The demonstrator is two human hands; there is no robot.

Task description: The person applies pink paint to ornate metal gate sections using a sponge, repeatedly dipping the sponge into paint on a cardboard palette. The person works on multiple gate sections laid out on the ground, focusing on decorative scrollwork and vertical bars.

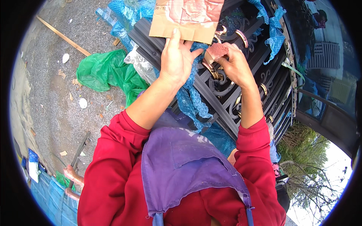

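My left hand grips the lower edge of a brown cardboard piece, thumb on top and fingers beneath. A coppery-pink smear covers much of the cardboard's upper face. In my right hand is a small sponge block, pale at the side and reddish on top, pinched between thumb and fingers. The sponge is just right of the cardboard's lower corner, over black metal gatework. Scrolls there carry gold and pinkish highlights, such as a curved ornament. Whether the sponge touches the metal I cannot tell.
Blue bubble wrap hangs around the black bars. A green plastic bag lies on the gravel to the left, near a wooden strip. Another person's hands hold a dark bar at lower left. Dark glass stands at right.
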